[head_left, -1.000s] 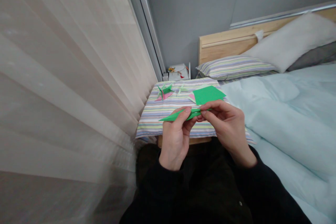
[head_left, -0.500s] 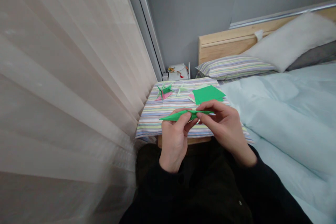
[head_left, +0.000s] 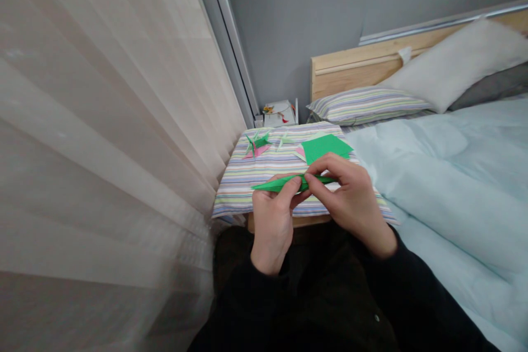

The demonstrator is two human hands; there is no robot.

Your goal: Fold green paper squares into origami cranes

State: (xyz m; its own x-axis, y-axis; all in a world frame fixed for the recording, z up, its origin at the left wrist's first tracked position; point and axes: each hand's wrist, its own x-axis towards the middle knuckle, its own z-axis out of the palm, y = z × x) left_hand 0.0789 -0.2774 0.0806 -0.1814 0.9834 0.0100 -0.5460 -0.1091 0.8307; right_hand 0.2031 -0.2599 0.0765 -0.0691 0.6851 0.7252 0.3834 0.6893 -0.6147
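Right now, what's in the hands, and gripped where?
The folded green paper: left hand and right hand both pinch it near its middle.

We see two long, plain black sleeves (head_left: 429, 291), dark clothing (head_left: 330, 297) between them, and on it a small, pale, button-like dot (head_left: 377, 318).

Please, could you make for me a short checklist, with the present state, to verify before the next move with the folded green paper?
1. Left hand grips the folded green paper: ok, thumb on top.
2. Right hand pinches the folded green paper near its middle: ok.
3. Creases lined up: cannot tell, the hands cover part.
4. Flat green sheet free of contact: cannot tell, the right hand overlaps it in view.
5. Dark green folded piece clear of both hands: ok, it stands farther back.
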